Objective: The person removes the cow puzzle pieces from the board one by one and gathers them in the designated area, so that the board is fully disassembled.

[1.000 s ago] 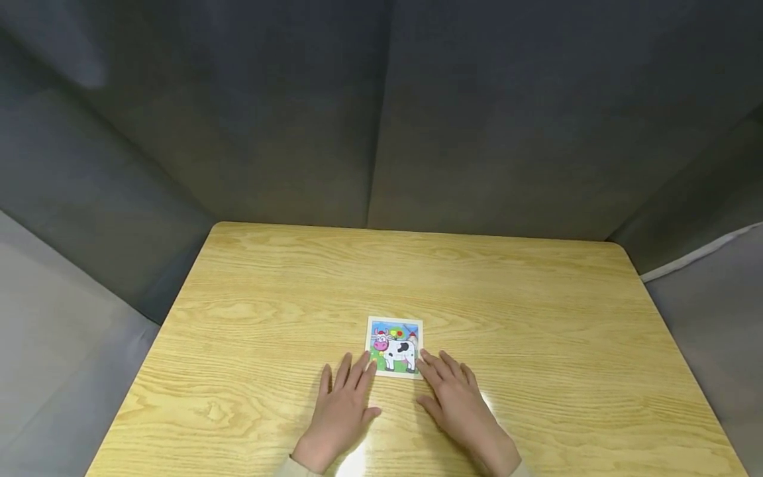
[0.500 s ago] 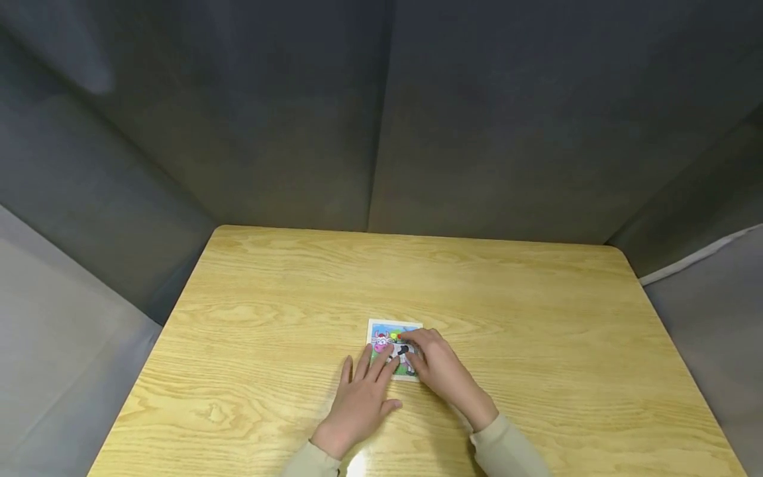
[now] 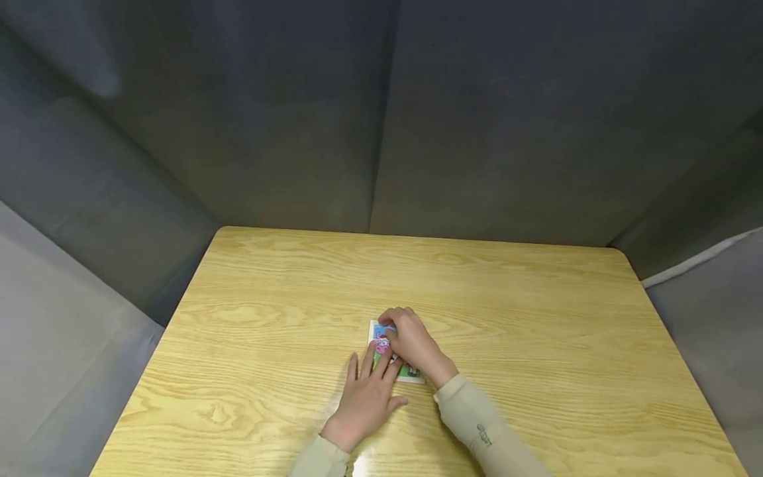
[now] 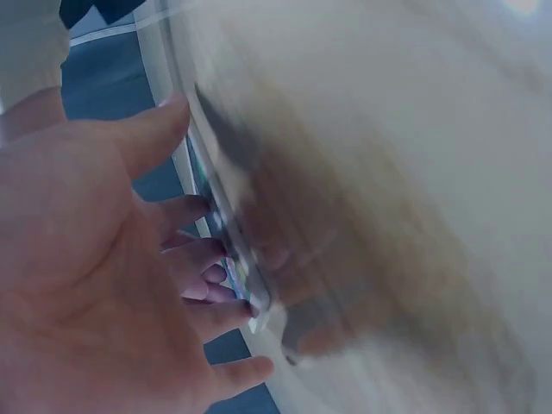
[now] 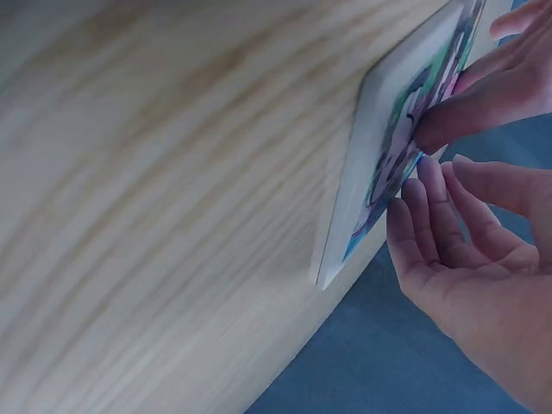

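A square cow picture board (image 3: 411, 373) with a white border lies flat on the table, partly covered by both hands. My left hand (image 3: 366, 401) spreads its straight fingers over the board's lower part, fingertips on the picture, thumb out to the side. The right hand (image 3: 414, 341) bends over the upper right of the board, its fingertips near the top edge and the red-haired cow head. In the right wrist view, the right hand (image 5: 500, 285) has its thumb close to its curled fingers, right at the picture surface; I cannot tell whether they pinch anything.
The wood-grain table (image 3: 250, 318) extends around the board on every side. Dark grey curtains (image 3: 268, 132) hang behind its far edge, and lighter grey cloth (image 3: 53, 358) hangs at the left. A beige sleeve (image 3: 483, 427) covers the right forearm.
The left hand has slid from beside the lower left corner onto the picture. From the lower right corner, the right hand has moved up and left across the board, bending its fingers.
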Motion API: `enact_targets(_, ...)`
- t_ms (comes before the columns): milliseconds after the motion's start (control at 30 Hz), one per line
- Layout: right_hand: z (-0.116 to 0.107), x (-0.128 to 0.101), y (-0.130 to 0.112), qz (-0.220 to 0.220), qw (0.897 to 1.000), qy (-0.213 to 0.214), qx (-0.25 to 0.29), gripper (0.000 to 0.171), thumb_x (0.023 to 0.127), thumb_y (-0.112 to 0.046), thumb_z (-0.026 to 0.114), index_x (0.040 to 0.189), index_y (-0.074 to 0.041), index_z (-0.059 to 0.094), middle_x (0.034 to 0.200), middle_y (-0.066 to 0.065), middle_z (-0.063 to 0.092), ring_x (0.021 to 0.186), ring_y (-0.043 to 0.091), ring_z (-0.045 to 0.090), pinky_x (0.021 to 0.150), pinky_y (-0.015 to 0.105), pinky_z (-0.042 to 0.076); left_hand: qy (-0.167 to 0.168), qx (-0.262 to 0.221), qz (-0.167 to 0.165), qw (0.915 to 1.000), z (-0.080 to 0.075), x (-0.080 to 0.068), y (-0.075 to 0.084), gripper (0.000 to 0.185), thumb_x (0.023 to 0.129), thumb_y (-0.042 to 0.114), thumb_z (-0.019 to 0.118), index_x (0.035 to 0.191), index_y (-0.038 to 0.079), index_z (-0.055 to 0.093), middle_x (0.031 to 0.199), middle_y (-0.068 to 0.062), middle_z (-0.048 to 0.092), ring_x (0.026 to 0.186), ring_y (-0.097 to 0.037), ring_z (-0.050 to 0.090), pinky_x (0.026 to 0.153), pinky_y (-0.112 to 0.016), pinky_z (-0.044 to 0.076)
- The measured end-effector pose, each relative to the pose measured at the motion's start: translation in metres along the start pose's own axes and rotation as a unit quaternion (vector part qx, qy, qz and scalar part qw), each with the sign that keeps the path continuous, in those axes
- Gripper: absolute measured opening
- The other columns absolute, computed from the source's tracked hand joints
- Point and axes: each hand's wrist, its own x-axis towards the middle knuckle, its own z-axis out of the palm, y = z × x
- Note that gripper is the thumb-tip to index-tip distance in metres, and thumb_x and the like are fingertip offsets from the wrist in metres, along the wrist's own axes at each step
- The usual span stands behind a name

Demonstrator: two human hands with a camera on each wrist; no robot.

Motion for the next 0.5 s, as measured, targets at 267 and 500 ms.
enact_targets(267,0.0018,0.0046,-0.0040,-0.014,1.000,0.001,-0.007,0.019,0.084,0.005,0.057,0.100,-0.003,0.064,0.092,0.005,0.061,0.086,0.017,0.051,0.072,0.027,0.047,0.013,0.028,-0.006,0.9995,0.0045,0.0047,-0.0010,0.067,0.086,0.052,0.049,0.141,0.017,0.034,0.146,-0.006,0.030,0.134,-0.036,0.019,0.102,-0.060,0.022)
enact_targets(500,0.0039,0.0078,-0.0004,-0.022,1.000,0.000,-0.021,0.019,0.083,0.006,0.055,0.097,-0.004,0.064,0.088,0.004,0.060,0.080,0.012,0.047,0.068,0.023,0.046,0.007,0.036,-0.010,0.9993,0.0058,0.0088,-0.0022,0.066,0.086,0.053,0.049,0.141,0.018,0.034,0.144,-0.004,0.034,0.133,-0.035,0.023,0.103,-0.056,0.024)
